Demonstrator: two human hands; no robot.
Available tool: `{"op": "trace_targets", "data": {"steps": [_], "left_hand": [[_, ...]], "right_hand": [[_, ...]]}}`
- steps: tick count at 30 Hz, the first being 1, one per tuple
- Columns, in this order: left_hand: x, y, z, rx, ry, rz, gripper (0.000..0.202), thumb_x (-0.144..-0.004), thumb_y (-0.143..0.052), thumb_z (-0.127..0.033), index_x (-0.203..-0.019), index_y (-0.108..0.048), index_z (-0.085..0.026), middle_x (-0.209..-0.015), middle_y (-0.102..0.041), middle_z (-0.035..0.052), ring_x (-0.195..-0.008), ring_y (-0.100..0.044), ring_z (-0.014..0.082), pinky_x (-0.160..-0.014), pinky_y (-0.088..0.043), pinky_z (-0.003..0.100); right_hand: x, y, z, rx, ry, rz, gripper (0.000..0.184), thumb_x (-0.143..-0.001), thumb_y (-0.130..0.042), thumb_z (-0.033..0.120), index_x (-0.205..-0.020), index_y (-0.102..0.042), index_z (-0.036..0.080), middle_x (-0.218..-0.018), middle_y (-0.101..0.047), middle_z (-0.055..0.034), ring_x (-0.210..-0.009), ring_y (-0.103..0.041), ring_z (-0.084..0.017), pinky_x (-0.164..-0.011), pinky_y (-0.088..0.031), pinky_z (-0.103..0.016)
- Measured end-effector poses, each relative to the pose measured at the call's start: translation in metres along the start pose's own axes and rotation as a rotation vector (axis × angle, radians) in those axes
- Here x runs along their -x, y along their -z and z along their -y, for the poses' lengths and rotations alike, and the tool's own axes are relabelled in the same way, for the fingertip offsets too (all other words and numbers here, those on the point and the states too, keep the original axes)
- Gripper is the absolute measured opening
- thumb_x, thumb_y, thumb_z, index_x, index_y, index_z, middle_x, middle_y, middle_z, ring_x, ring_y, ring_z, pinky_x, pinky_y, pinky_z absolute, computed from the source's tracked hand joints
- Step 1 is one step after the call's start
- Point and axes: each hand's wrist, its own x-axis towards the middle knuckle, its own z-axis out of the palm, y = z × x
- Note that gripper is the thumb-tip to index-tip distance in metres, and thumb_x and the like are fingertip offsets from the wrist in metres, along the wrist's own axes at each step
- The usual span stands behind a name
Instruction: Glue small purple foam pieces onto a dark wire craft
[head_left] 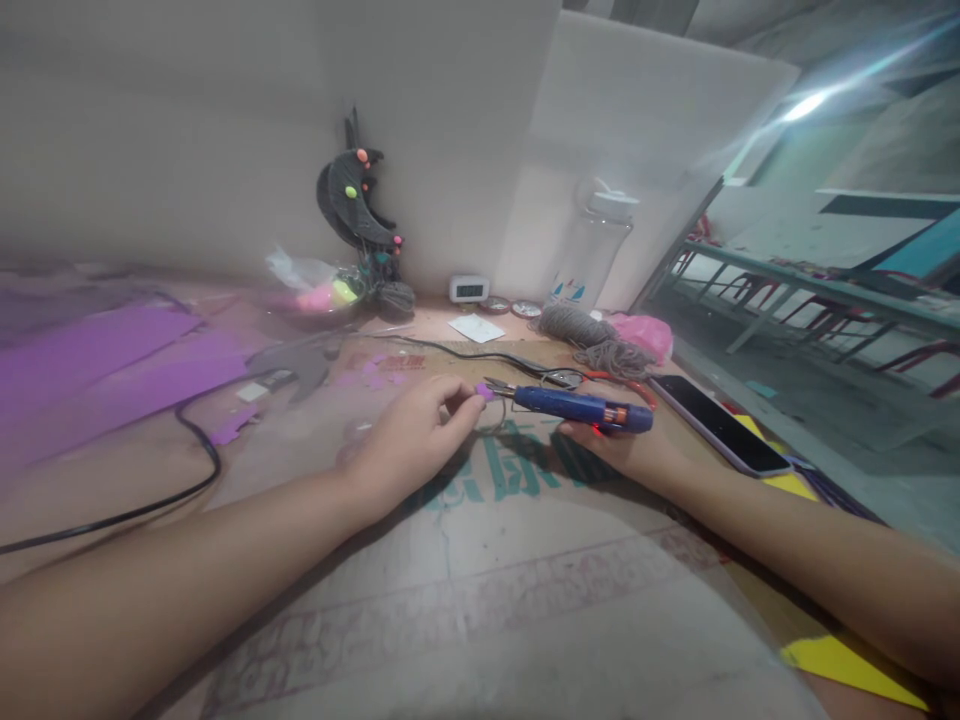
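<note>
Purple piece [485, 392] at the metal tip of a blue tool [562, 402].
Left hand [416, 430] pinches the purple piece; right hand [634, 446] grips the blue tool. Gray yarn [577, 327] lies beyond the tool, a phone [716, 422] right of it.

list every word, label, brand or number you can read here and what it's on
"康": large green character printed on the cardboard; the green characters either side are partly covered, not readable for certain.
Red print near the cardboard's far edge: too blurred to read.
Digital clock: display digits too small to read.
Clear water bottle: blue-and-red print, any lettering too blurred to read.
</note>
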Motion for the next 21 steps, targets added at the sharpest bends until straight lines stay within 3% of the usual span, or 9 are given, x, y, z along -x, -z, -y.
{"op": "trace_targets", "data": {"steps": [5, 10, 14, 17, 21], "left_hand": [[-0.002, 0.0, 0.001, 0.065, 0.05, -0.027, 0.028, -0.092, -0.044, -0.036, -0.075, -0.058, -0.018, -0.072, -0.059, -0.001, -0.07, -0.054, 0.0159, -0.064, -0.038, 0.026], [-0.007, -0.002, 0.005, 0.143, 0.182, -0.056, 0.029, -0.089, -0.047, -0.041, -0.076, -0.059, -0.019, -0.071, -0.06, -0.0003, -0.07, -0.056, 0.0174, -0.065, -0.039, 0.027], [-0.006, -0.004, 0.007, 0.152, 0.175, -0.029, 0.029, -0.089, -0.046, -0.041, -0.078, -0.06, -0.018, -0.075, -0.063, 0.0013, -0.073, -0.057, 0.0183, -0.065, -0.039, 0.028], [-0.004, -0.006, 0.008, 0.143, 0.115, -0.004, 0.029, -0.09, -0.045, -0.041, -0.08, -0.061, -0.018, -0.076, -0.063, 0.0014, -0.073, -0.057, 0.018, -0.065, -0.04, 0.027], [-0.003, -0.007, 0.008, 0.1, 0.078, 0.013, 0.027, -0.09, -0.045, -0.036, -0.076, -0.059, -0.018, -0.072, -0.06, -0.0003, -0.071, -0.055, 0.0162, -0.064, -0.038, 0.026]], "right_hand": [[0.001, 0.002, 0.001, -0.074, -0.016, 0.009, 0.022, -0.077, -0.064, 0.036, -0.066, -0.053, 0.02, -0.06, -0.056, 0.0008, -0.055, -0.052, -0.013, -0.054, -0.044, -0.024], [0.003, -0.003, -0.009, -0.332, -0.086, -0.146, 0.027, -0.086, -0.055, 0.045, -0.079, -0.061, 0.02, -0.074, -0.064, -0.0036, -0.067, -0.058, -0.017, -0.064, -0.048, -0.028], [-0.004, -0.001, -0.02, -0.503, -0.183, -0.247, 0.028, -0.09, -0.051, 0.046, -0.088, -0.065, 0.021, -0.084, -0.067, -0.0049, -0.074, -0.061, -0.018, -0.07, -0.05, -0.032], [-0.02, 0.012, -0.02, -0.479, -0.236, -0.257, 0.029, -0.086, -0.057, 0.047, -0.094, -0.067, 0.021, -0.092, -0.069, -0.0068, -0.081, -0.064, -0.021, -0.072, -0.051, -0.034], [-0.064, 0.024, -0.021, -0.196, -0.268, -0.226, 0.032, -0.078, -0.067, 0.043, -0.093, -0.068, 0.015, -0.088, -0.071, -0.0089, -0.084, -0.064, -0.026, -0.075, -0.051, -0.038]]}}
